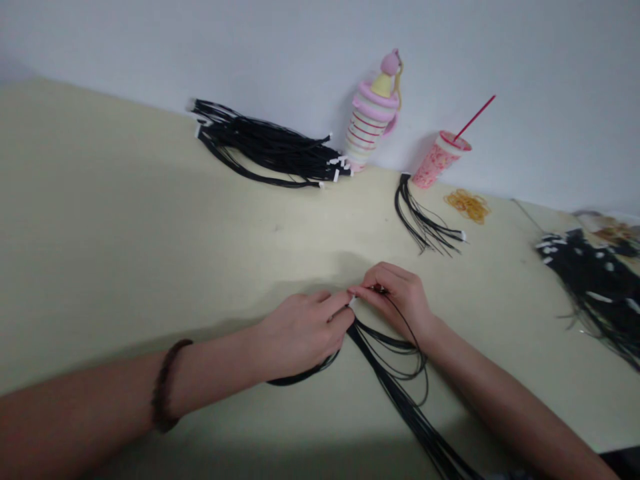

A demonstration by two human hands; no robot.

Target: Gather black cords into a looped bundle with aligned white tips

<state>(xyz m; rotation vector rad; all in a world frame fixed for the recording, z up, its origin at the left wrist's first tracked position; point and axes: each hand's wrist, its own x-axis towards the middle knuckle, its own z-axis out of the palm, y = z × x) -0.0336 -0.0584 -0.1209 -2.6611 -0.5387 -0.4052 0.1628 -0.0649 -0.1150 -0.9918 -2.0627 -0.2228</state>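
Near the middle of the table, my left hand (310, 330) is closed around a small white connector (353, 302) at the end of a black wire bundle (387, 377). The bundle runs from there down towards the bottom edge, and a loop of it shows below the left hand. Close against the connector, my right hand (400, 297) pinches the end of a single thin black wire (407, 320), which curves back down in a loop. The exact tip of that wire is hidden by the fingers.
Along the wall lies a pile of black cables with white connectors (270, 143). Beside it stand a pink-and-white striped bottle (370, 127) and a pink cup with a red straw (440, 160). A small cable bundle (425, 220), yellow rubber bands (468, 205) and another cable heap (595, 280) lie rightward.
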